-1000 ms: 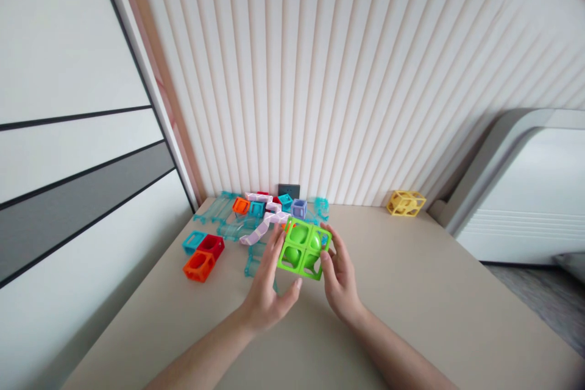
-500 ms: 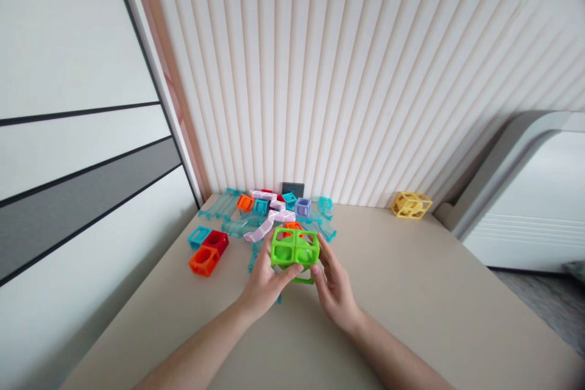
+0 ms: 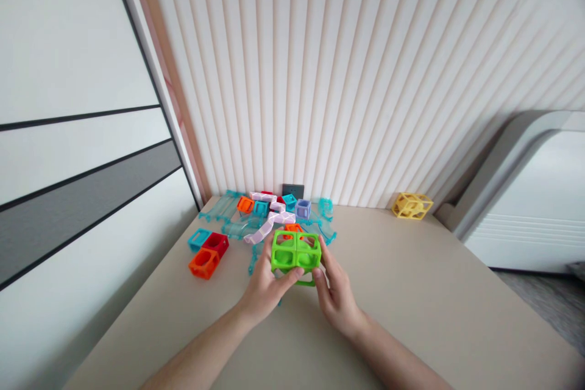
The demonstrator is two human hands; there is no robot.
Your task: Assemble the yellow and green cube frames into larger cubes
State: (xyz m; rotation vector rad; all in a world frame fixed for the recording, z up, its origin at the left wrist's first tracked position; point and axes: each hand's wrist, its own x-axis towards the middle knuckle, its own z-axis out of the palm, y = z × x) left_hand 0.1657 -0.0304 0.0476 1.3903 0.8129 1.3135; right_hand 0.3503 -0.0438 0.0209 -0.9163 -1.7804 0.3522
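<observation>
A bright green block [image 3: 295, 255] made of joined hollow cubes is held low over the beige table [image 3: 411, 292] between both hands. My left hand [image 3: 264, 288] grips its left and lower side with the thumb under the front edge. My right hand [image 3: 334, 289] clasps its right side, fingers along the edge. Just behind the block lies a pile of toy pieces: clear teal track sections [image 3: 237, 226], a pale pink winding track [image 3: 267, 228], and small orange, teal and lilac cubes.
An orange cube [image 3: 203, 262], a red cube [image 3: 215, 243] and a teal frame [image 3: 198, 237] sit together at the left. A yellow open cube [image 3: 412, 205] stands by the ribbed wall at the back right. A white and grey appliance [image 3: 530, 195] stands at the right.
The green block has been turned from a tilted face-on pose to lying flatter and lowered toward the table. Both hands closed in around it.
</observation>
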